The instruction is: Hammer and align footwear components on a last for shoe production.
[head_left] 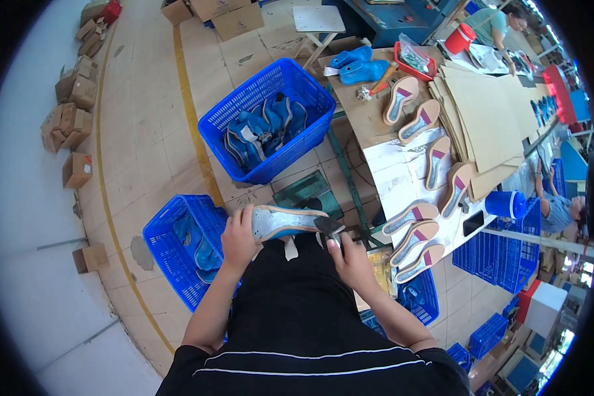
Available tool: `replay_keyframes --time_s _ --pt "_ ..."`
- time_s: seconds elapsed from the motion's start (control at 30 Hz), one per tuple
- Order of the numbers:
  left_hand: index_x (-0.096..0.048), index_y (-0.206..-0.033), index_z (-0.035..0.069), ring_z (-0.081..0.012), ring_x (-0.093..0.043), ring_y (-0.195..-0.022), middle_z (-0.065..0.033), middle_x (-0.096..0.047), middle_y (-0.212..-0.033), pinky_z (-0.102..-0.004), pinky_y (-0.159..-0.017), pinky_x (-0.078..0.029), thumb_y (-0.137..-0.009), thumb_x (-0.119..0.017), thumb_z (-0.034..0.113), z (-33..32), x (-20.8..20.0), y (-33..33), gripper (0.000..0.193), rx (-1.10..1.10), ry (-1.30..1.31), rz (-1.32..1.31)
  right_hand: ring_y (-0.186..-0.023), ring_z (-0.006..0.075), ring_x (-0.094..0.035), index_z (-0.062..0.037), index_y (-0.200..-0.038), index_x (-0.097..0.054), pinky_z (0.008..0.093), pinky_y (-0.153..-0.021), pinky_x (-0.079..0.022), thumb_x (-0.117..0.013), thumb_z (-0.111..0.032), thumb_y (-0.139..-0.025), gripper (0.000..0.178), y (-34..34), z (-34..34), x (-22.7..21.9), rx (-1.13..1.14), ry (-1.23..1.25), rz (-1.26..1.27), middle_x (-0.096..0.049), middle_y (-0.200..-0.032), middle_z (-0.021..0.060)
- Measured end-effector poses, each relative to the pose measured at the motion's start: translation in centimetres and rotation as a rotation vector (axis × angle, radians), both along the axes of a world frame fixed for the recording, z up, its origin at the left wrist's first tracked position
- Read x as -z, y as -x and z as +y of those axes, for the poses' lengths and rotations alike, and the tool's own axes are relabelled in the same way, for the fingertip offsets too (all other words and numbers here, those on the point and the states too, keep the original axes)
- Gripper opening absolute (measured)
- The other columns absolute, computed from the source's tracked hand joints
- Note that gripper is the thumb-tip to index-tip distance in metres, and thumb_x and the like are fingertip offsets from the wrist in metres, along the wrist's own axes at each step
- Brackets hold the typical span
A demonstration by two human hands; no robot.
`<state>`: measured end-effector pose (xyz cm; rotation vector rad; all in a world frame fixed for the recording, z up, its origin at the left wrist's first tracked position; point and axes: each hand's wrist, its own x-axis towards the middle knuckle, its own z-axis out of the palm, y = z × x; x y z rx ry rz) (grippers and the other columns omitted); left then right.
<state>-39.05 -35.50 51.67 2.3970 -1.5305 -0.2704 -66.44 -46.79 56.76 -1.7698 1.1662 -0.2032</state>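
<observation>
Blue shoe form with a silvery-grey underside and pale rim [287, 221]: one, held in front of the body, lying crosswise, underside up; landmark for the entries below.

Left hand [240, 236]: bare, fingers curled around the left end of the shoe form, thumb side toward the body; a narrow, closed grasp.

Right hand [351, 263]: bare, wrapped around the handle of a metal tool with a dark, blocky head [329, 226], thumb laid along it. Head overlaps the right end of the shoe form; whether they touch, cannot tell.

Blue perforated plastic crate [265, 177]: beyond the shoe form, loaded with blue shoe pieces.

Second blue plastic crate [160, 247]: left of the shoe form, also loaded with blue pieces.

Brown-topped worktable [368, 123]: right of and beyond the shoe form. Upon it, seven sole-shaped pieces with tan rims, grey centres and purple patches [437, 162]; a stack of tan flat sheets [487, 119]; two solid blue shoe forms [363, 71]; one red plastic tray [431, 68].

Blue cylindrical jug [503, 204]: far right of the shoe form.
</observation>
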Motion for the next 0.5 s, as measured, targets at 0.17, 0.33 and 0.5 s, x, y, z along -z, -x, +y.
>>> replay_keyframes --time_s 0.17,0.33,0.5 --pt "-0.057 -0.144 0.009 -0.0394 -0.066 -0.107 -0.0156 -0.063 -0.124 -0.0476 -0.084 -0.059 -0.075 -0.076 0.000 0.0 0.4 -0.7 0.072 0.017 0.016 -0.036 -0.076 0.0147 -0.056 -0.0034 -0.117 -0.062 0.0304 -0.069 -0.048 -0.052 -0.032 -0.113 0.030 -0.3 -1.1 -8.6 0.099 0.323 -0.447 -0.062 -0.088 0.0034" --pt "-0.057 -0.144 0.010 -0.0392 -0.067 -0.109 -0.0154 -0.063 -0.128 -0.0484 -0.086 -0.059 -0.078 -0.074 0.000 -0.8 -0.1 -0.7 0.069 0.041 -0.010 -0.012 -0.049 0.0167 -0.045 -0.0073 -0.100 -0.054 0.0338 -0.050 -0.036 -0.056 -0.041 -0.111 0.036 -0.2 0.5 -0.8 0.223 0.670 -0.581 -0.047 -0.064 0.0016" --pt "-0.058 -0.143 0.010 -0.0391 -0.068 -0.109 -0.0148 -0.064 -0.128 -0.0474 -0.086 -0.060 -0.080 -0.073 0.000 -1.1 0.7 -1.5 0.066 0.032 0.004 -0.027 -0.065 0.0372 -0.068 0.0017 -0.110 -0.064 0.0455 -0.062 -0.050 -0.055 -0.022 -0.109 0.026 0.4 3.0 1.3 0.263 0.137 -0.006 -0.064 -0.069 0.0210"
